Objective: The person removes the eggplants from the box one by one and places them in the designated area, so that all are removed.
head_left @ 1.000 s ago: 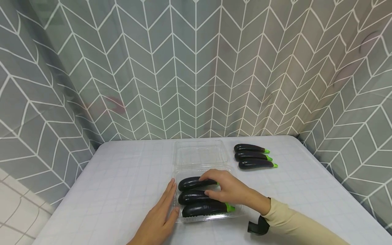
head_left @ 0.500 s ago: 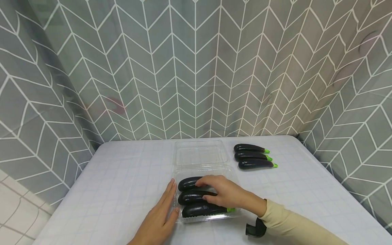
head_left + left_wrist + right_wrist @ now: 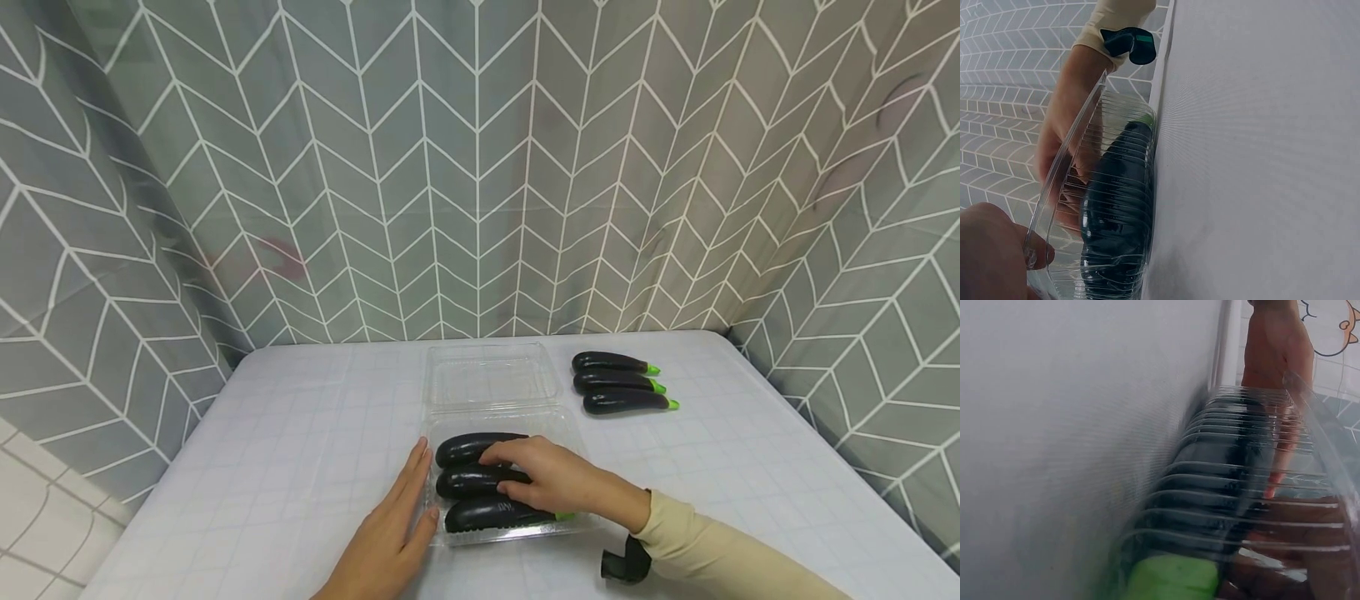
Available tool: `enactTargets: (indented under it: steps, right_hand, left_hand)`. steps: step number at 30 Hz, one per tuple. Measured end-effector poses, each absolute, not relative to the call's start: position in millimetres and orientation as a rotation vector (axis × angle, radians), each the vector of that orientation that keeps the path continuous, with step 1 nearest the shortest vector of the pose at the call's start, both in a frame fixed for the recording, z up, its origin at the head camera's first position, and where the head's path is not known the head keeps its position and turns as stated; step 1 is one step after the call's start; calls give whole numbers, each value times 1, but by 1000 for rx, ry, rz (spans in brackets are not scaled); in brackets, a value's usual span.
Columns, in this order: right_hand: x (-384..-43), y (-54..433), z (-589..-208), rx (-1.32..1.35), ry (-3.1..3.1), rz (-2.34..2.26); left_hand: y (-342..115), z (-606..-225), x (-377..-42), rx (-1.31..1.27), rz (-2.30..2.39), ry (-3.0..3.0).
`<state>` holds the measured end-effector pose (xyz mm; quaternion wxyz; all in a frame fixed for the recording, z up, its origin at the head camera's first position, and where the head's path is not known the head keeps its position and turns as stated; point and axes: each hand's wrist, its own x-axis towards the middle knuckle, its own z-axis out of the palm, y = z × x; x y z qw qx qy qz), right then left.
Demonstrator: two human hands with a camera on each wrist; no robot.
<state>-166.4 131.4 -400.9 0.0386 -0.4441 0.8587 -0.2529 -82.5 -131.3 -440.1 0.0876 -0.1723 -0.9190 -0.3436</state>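
A clear plastic clamshell box (image 3: 480,537) lies with its lid folded back, and three dark eggplants rest side by side in its base. My right hand (image 3: 558,477) reaches in from the right and holds the middle eggplant (image 3: 468,482), fingers on its far side and thumb on its near side. The far eggplant (image 3: 459,450) lies just beyond those fingers. The near eggplant (image 3: 487,512) shows through the ribbed wall in both wrist views. My left hand (image 3: 386,533) rests against the box's left edge with straight fingers; its thumb (image 3: 1040,250) touches the rim in the left wrist view.
Three more eggplants (image 3: 618,382) with green stems lie in a row at the back right of the white-covered table (image 3: 300,450). The box's lid (image 3: 491,379) lies flat behind the base. Patterned curtains (image 3: 480,167) enclose the back and sides.
My right hand has shifted slightly nearer, its fingers moving from the far eggplant to the middle one. The far eggplant is more exposed now. My left hand has stayed in place.
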Motion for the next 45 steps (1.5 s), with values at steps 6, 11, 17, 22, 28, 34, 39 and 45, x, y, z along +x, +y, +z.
enactTargets:
  steps: [6, 11, 17, 22, 28, 34, 39, 45]
  right_hand:
    - [-165, 135, -398, -1426, 2672, -798]
    - [-164, 139, -389, -1488, 2692, -879]
    - [-164, 146, -379, -1543, 2715, -964]
    - [-164, 151, -374, -1567, 2733, -1000]
    - [-162, 160, -368, -1533, 2767, -1022]
    - [-161, 170, -363, -1525, 2806, -1038]
    - [-163, 177, -362, -1546, 2830, -1073]
    - [-164, 187, -362, -1554, 2857, -1088]
  left_hand:
    - [-132, -442, -83, -529, -1019, -2717]
    - [-132, -443, -83, -558, -1006, -2678]
    - [-133, -443, -84, -584, -995, -2644]
    - [-134, -444, -84, -598, -992, -2627]
    - [-134, -445, -84, -607, -986, -2610]
    - [-133, -443, -84, -596, -999, -2624]
    - [-133, -442, -83, -582, -1007, -2640]
    - [-133, -443, -83, -573, -1005, -2656]
